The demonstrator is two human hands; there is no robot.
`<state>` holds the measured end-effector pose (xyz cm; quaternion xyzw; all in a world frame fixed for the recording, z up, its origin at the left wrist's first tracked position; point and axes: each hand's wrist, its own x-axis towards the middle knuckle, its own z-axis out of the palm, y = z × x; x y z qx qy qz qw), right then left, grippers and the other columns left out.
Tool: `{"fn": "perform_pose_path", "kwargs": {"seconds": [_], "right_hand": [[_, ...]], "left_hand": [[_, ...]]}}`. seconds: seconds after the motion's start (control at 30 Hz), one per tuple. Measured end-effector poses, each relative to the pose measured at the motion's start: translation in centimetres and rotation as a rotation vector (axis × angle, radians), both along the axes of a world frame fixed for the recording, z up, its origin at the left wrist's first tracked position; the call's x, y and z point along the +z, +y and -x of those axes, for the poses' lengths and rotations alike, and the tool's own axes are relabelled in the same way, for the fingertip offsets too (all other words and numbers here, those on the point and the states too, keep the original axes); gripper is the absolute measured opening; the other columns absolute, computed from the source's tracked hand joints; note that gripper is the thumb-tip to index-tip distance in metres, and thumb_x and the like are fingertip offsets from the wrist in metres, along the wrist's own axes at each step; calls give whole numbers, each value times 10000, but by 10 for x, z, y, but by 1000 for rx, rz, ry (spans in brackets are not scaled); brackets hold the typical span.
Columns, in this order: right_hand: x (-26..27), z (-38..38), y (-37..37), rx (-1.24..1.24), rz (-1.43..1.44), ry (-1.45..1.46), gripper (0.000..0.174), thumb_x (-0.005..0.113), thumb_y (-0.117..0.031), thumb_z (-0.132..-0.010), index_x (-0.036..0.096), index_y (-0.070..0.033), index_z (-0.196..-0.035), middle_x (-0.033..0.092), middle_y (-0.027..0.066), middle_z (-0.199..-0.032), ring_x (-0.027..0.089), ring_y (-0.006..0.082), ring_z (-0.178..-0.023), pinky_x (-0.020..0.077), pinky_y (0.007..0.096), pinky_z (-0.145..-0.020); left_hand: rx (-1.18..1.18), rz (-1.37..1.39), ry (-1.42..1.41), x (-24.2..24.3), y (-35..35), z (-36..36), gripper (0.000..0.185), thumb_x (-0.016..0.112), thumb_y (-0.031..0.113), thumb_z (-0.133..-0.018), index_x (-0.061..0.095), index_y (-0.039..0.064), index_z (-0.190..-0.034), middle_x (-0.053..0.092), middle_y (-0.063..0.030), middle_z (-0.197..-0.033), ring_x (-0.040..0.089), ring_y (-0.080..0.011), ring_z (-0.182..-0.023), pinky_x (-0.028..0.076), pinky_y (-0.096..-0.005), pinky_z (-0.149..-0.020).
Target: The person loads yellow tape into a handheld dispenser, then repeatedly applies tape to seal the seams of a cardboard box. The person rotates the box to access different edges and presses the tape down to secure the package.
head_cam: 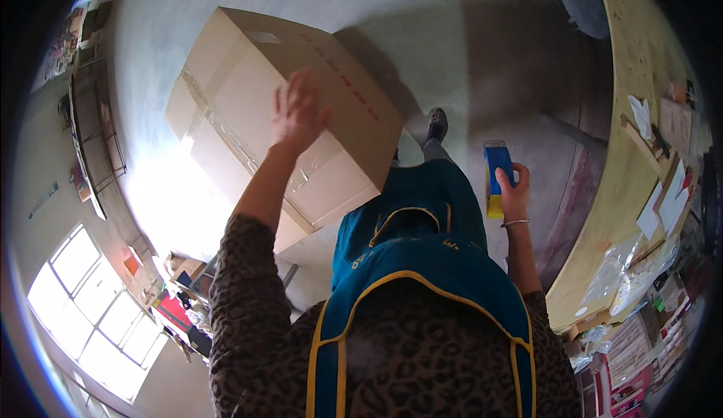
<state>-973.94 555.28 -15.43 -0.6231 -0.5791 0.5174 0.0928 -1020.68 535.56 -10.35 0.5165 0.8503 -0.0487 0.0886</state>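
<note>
A large cardboard box [260,79] stands on the floor before me, to the left. Strips of clear tape run over one face, and another face bears red writing. My left hand [299,113] is at the box's near upper edge with its fingers spread; it is slightly blurred and holds nothing. Out to the right, my right hand [514,183] grips a blue and yellow tape dispenser [497,161], with its metal end pointing away from me. The side of the box turned to the floor is hidden.
A wooden workbench [599,237] runs along the right, bearing papers, plastic bags and tools. A dark bundle [582,3] lies by its far end. Shelving [85,147] and a cluttered table [181,310] stand at the left, near a window. My shoe [436,124] is beside the box.
</note>
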Motion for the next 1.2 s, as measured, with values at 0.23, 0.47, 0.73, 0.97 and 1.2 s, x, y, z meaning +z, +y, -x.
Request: {"fn": "perform_pose_path", "kwargs": {"seconds": [0.23, 0.47, 0.73, 0.97, 1.2], "right_hand": [[9, 11, -38, -237, -115, 117, 503, 798, -295, -909, 549, -24, -1251, 651, 121, -1094, 660, 183, -872, 561, 298, -741], [64, 111, -66, -702, 553, 1035, 483, 506, -530, -1018, 662, -73, -1000, 698, 106, -745, 682, 212, -630, 586, 331, -646], [48, 302, -14, -557, 1087, 1615, 578, 493, -631, -993, 683, -107, -842, 653, 102, -663, 663, 237, -595, 564, 352, -577], [-5, 469, 37, -625, 1343, 1442, 512, 540, -575, -986, 670, -106, -826, 626, 101, -665, 603, 245, -565, 524, 376, -569], [-113, 572, 0, -365, 1792, 1533, 471, 509, -573, -996, 663, -128, -982, 596, 91, -735, 573, 211, -625, 498, 371, -635]], "left_hand": [[301, -27, 5, 15, -156, 28, 714, 654, 430, -975, 419, 92, -1559, 320, -143, -1661, 295, -339, -1533, 220, -574, -1231], [201, -352, -4, 8, -184, 31, 710, 671, 407, -974, 430, 49, -1538, 368, -203, -1622, 350, -381, -1492, 278, -578, -1196], [45, -293, -150, -5, -87, -11, 825, 742, 417, -879, 406, 117, -1570, 338, -161, -1649, 320, -353, -1523, 271, -582, -1206], [80, -231, -157, 0, -29, -17, 650, 776, 349, -777, 588, 89, -1343, 520, -193, -1462, 507, -374, -1331, 399, -570, -1086], [117, -202, -132, -8, -61, -33, 786, 717, 556, -808, 572, 118, -1444, 435, -217, -1573, 403, -402, -1458, 283, -593, -1173]]}}
